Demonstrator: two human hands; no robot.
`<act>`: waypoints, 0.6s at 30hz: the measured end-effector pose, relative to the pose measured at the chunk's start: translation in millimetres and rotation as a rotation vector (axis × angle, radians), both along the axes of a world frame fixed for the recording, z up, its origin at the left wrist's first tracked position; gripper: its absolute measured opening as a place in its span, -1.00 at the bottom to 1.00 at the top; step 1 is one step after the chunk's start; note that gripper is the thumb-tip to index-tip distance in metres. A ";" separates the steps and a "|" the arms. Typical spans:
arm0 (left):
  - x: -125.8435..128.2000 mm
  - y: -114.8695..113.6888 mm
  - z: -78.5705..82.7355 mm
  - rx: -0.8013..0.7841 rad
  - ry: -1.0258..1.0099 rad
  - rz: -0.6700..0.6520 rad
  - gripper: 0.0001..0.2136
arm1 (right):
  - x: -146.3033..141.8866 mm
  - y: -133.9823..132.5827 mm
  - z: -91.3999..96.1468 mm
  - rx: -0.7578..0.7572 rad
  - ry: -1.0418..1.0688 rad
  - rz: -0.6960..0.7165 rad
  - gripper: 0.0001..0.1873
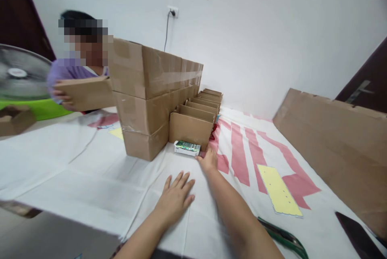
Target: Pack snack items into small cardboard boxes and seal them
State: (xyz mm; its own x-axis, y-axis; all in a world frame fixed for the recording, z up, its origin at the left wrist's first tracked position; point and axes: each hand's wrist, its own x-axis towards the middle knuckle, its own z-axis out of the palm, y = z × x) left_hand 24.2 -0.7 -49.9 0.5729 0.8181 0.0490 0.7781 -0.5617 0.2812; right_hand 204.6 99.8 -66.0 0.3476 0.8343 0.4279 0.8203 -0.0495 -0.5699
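My left hand [177,198] lies palm down on the white cloth, fingers spread, holding nothing. Further forward, my right hand [209,159] rests by the lower right corner of an open cardboard box [191,129], its thumb apart from the fingers. That thumb is at the right end of a small white box with a shiny green top [186,148], which lies flat in front of the cardboard box; whether they touch I cannot tell. Something red [213,132] shows beside the open box. Behind it, several more open boxes [203,103] stand in a row.
Taped cartons [157,73] are stacked left of the row. Across the table, a person in purple [65,69] holds a cardboard box [87,92]. At right are a yellow paper [279,190], a green-handled tool [286,238], a dark flat object [359,232] and a cardboard panel [332,142].
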 end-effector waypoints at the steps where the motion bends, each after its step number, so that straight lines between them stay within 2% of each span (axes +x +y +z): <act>1: 0.0 0.1 0.2 -0.002 0.001 0.001 -0.55 | 0.1 0.3 0.2 -0.013 0.007 -0.006 -0.30; 7: 0.2 0.0 0.6 0.000 0.001 0.002 -0.56 | -2.0 0.1 2.6 -0.058 -0.015 -0.045 -0.28; 15: -0.6 -2.1 3.6 -0.011 -0.014 -0.005 -0.54 | -3.0 -3.6 4.4 -0.061 -0.034 -0.016 -0.28; 18: -3.1 -2.8 4.0 -0.018 -0.047 -0.016 -0.55 | -0.7 -7.6 3.0 -0.056 -0.048 0.039 -0.23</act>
